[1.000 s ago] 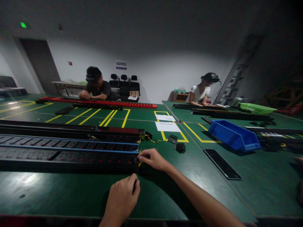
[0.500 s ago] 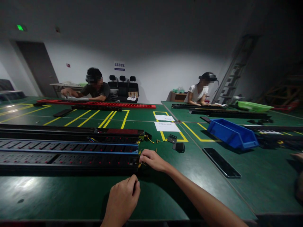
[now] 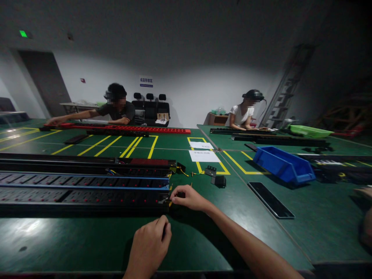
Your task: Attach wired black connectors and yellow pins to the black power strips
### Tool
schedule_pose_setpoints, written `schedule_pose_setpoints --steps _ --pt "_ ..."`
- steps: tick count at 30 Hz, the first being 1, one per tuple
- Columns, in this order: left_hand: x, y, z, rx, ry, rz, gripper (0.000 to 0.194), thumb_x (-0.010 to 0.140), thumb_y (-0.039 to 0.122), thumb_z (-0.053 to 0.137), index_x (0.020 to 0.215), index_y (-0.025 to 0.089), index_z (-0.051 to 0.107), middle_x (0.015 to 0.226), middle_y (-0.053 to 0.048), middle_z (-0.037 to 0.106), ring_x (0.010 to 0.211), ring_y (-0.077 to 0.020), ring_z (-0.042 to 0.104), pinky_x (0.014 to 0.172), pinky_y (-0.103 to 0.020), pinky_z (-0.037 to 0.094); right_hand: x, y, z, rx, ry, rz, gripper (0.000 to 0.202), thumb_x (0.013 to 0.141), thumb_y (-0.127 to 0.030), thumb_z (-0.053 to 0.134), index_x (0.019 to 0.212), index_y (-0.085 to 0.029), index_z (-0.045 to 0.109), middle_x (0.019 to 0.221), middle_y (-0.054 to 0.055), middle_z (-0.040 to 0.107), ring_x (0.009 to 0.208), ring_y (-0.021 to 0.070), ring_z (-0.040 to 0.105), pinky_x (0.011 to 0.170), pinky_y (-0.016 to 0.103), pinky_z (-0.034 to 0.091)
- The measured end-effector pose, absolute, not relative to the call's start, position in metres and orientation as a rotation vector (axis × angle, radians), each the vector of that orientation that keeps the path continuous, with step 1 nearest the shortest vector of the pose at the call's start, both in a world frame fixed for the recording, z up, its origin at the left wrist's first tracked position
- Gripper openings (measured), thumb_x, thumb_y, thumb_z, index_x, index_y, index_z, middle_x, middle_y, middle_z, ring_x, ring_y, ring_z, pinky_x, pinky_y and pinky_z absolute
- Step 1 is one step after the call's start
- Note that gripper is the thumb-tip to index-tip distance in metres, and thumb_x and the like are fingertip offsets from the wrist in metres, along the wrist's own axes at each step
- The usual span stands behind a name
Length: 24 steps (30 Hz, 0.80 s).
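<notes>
My right hand (image 3: 187, 197) is at the right end of the nearest black power strip (image 3: 107, 197), with thumb and forefinger pinched on a short yellow wire (image 3: 171, 203) there. The wire's tip is hidden by the fingers. My left hand (image 3: 149, 242) rests closed on the green table in front of the strip, its fingers curled under; whether they hold anything is hidden. A second power strip with blue edges (image 3: 87, 180) lies alongside, just behind. Beyond it is another black strip (image 3: 145, 169) with a yellow-green wire (image 3: 181, 169) at its end.
Small black parts (image 3: 218, 181) lie past my right hand, near white paper sheets (image 3: 205, 156). To the right are a phone (image 3: 271, 199) and a blue bin (image 3: 283, 164). Across the table, two people work near a red slotted rail (image 3: 162, 130) and a green tray (image 3: 310, 131).
My right hand has shifted slightly at the strip's end, its fingers bending differently around the wire. My left hand stays in place. The person at far left has stretched an arm out along the red rail.
</notes>
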State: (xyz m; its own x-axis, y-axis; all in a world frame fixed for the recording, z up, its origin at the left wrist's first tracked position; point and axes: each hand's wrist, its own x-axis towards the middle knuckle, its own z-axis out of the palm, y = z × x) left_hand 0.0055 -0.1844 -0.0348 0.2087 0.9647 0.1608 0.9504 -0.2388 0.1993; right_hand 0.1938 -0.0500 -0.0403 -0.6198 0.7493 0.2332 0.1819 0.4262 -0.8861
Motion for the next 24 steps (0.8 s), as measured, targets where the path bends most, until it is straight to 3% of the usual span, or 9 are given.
schedule_pose_setpoints --steps 6,17,21,24 --pt "0.005 -0.184 -0.036 2.418 1.908 0.403 0.024 0.102 0.023 0.044 0.087 0.024 0.062 0.076 0.0 0.072 0.073 -0.0195 0.071 0.06 -0.028 0.037 0.192 -0.054 -0.035 -0.813 -2.21 0.934 0.008 0.089 -0.017 0.063 0.089 -0.018 0.071 0.089 0.003 0.07 0.081 0.0157 0.063 0.077 0.027 0.048" --pt "0.004 -0.184 -0.038 2.378 1.862 0.519 0.026 0.1 0.023 0.041 0.086 0.023 0.063 0.072 0.0 0.068 0.067 -0.0167 0.066 0.06 -0.028 0.036 0.191 -0.06 -0.035 -0.878 -2.192 0.834 0.007 0.088 -0.016 0.066 0.09 -0.019 0.072 0.088 0.002 0.065 0.079 0.0145 0.058 0.073 0.026 0.046" --pt "0.007 -0.19 -0.008 2.309 1.661 0.787 0.021 0.096 0.03 0.047 0.091 0.024 0.067 0.066 0.001 0.06 0.06 -0.0139 0.058 0.059 -0.027 0.039 0.187 -0.061 -0.04 -0.907 -2.126 0.843 0.011 0.084 -0.011 0.064 0.086 -0.02 0.071 0.084 0.001 0.065 0.077 0.0142 0.058 0.071 0.025 0.045" --pt "0.012 -0.208 0.021 2.241 1.367 0.876 0.021 0.094 0.038 0.052 0.092 0.027 0.069 0.076 -0.002 0.065 0.068 -0.0145 0.06 0.064 -0.026 0.046 0.187 -0.059 -0.045 -0.908 -2.109 0.876 0.011 0.084 -0.012 0.063 0.086 -0.019 0.071 0.086 0.001 0.066 0.077 0.0145 0.058 0.07 0.025 0.045"
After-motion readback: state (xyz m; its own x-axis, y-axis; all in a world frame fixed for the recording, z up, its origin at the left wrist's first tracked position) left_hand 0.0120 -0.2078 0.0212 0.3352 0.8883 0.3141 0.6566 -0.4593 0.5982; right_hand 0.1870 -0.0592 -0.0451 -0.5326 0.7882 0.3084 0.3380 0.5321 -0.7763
